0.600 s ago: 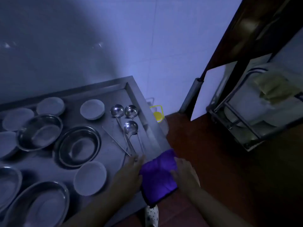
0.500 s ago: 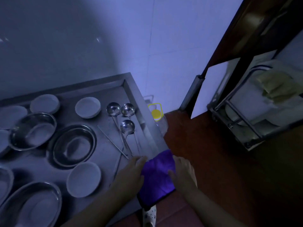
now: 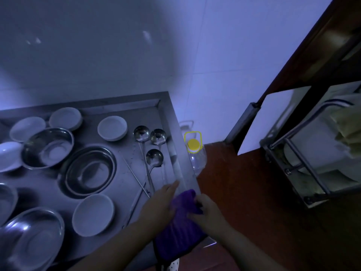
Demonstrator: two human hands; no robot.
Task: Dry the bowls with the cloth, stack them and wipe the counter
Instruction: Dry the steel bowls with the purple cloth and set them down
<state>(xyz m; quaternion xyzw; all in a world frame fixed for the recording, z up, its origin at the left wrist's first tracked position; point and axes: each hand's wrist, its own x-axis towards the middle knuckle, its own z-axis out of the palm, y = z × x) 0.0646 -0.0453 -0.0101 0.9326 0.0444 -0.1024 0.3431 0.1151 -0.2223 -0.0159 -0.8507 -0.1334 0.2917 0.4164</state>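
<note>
No legible writing anywhere. Left hand (image 3: 160, 204) flat on purple cloth (image 3: 178, 231) at bench (image 3: 175, 137) edge; right hand (image 3: 208, 210) grip pinches it.

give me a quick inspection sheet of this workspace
surface: steel counter with a raised rim, dimly lit
job's things: purple cloth draped over the counter's right edge; white bowls and steel bowls spread apart, none stacked
clutter: three ladles lying side by side, bowls facing up
hands: left hand rests on the cloth's left side; right hand grips its bunched top
cables: nothing seen
surroundings: yellow-capped bottle on the floor beside the counter; metal rack to the right
</note>
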